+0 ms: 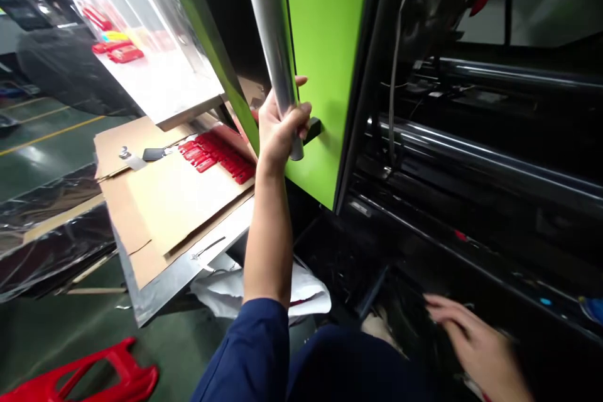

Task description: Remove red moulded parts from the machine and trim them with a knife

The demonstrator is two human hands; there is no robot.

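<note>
My left hand (277, 132) is wrapped round the lower end of a metal door handle (271, 19), a long silvery tube. A black bracket joins the tube to a bright green machine door (325, 63). At the lower right, my right hand (475, 339) hangs in front of the dark machine, blurred at the wrist. Its fingers are stretched out and nothing shows in them. To the right of the door, the dark inside of the machine is visible, with shiny horizontal bars (494, 154) crossing it.
Left of the door, a table carries cardboard sheets (174, 207) and red plastic parts (219, 154). Above it is a white work surface (164, 81) with more red pieces. A white bag (308, 292) hangs below. A red frame-like part (127, 367) lies lower left.
</note>
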